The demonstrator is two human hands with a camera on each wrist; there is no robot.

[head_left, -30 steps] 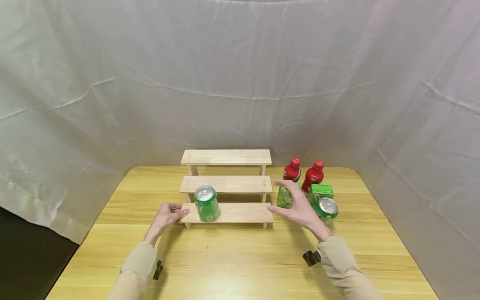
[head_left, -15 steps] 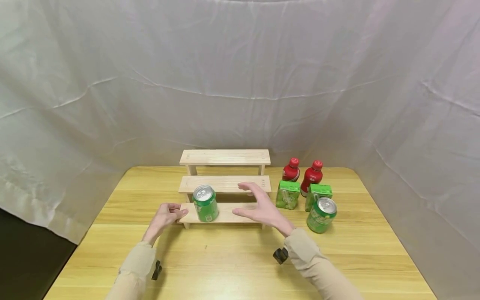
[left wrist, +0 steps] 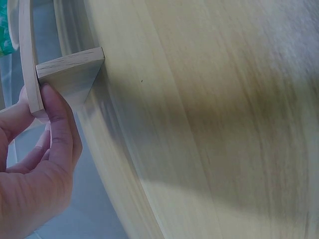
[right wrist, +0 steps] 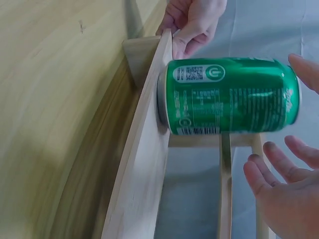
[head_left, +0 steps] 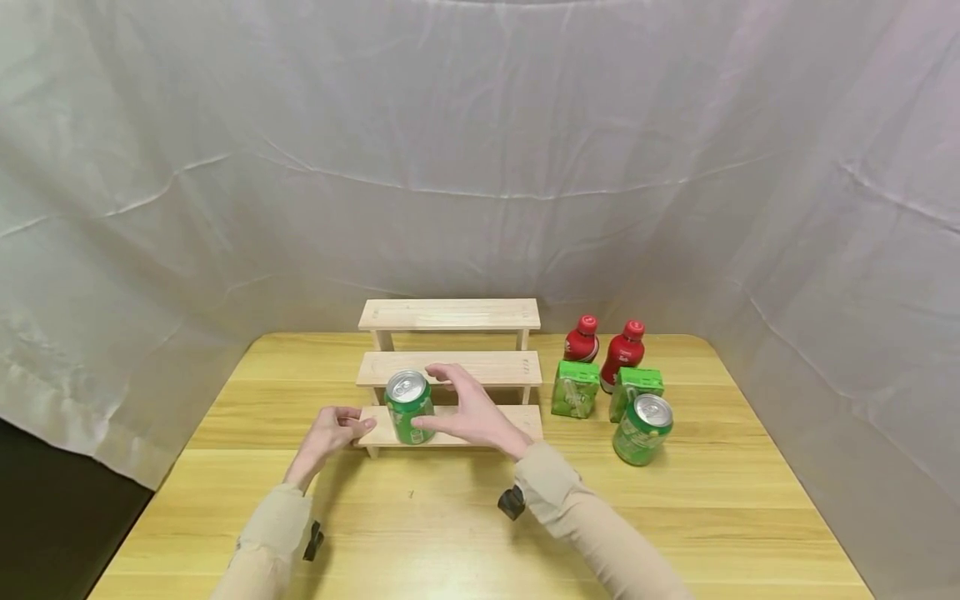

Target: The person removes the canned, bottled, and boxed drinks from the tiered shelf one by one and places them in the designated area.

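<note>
Head view: pale wrinkled cloth backdrop (head_left: pixel 480 167) behind and to both sides; yellow wooden table (head_left: pixel 480 517) in front. On it a three-tier wooden step shelf (head_left: pixel 450 367), lowest step nearest the person. Green soda can (head_left: pixel 409 407) stands upright on the left part of the lowest step. Right of the shelf, on the table: two red bottles (head_left: pixel 609 343) at the back, two green drink cartons (head_left: pixel 607 389) in front of them, a second green can (head_left: pixel 642 428) nearest, tilted. Left hand (head_left: pixel 330 433) grips the left end of the lowest step; the left wrist view shows the thumb (left wrist: pixel 60 129) flat against the board's edge, the other fingers curled behind it. Right hand (head_left: pixel 467 410) sits just right of the can on the shelf, fingers spread and slightly bent around it. Right wrist view: can (right wrist: pixel 229 95) close between the fingertips (right wrist: pixel 264 174), a small gap visible on the near side, no firm grip seen; thumb contact cannot be told. Beige sleeves (head_left: pixel 277 525) on both forearms, a small black camera mount (head_left: pixel 512 502) at the right wrist.
</note>
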